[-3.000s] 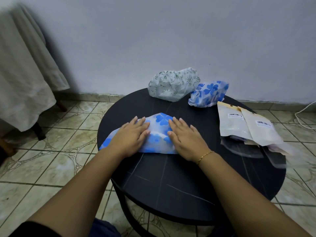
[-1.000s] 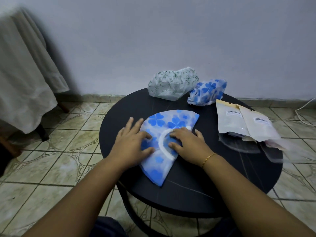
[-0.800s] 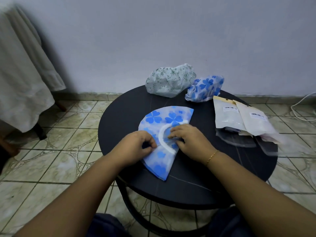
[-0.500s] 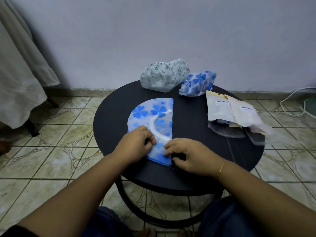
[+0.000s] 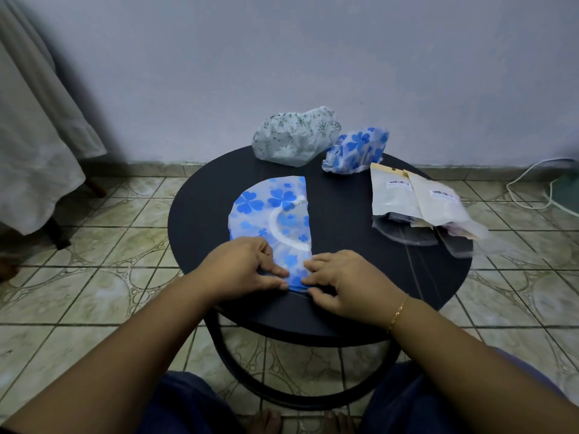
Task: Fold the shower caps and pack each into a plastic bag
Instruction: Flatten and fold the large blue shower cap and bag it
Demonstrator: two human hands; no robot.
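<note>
A blue-flowered shower cap (image 5: 275,214) lies folded in a half circle on the round black table (image 5: 344,233), its straight edge to the right and its white elastic band showing. My left hand (image 5: 241,270) pinches the cap's near corner from the left. My right hand (image 5: 341,283) pinches the same corner from the right, fingers curled. A green-patterned shower cap (image 5: 296,136) and a second blue-flowered cap (image 5: 355,150) sit unfolded at the table's far edge. Several plastic bags (image 5: 419,208) lie in a loose pile at the right.
A grey wall stands just behind the table. White cloth (image 5: 34,126) hangs over furniture at the left. A white cable (image 5: 532,180) runs along the tiled floor at the right. My knees and feet show under the table's near edge.
The cap has been turned from lying sideways to lying lengthwise away from me. Both hands slid down from flat on its middle and now pinch its near corner.
</note>
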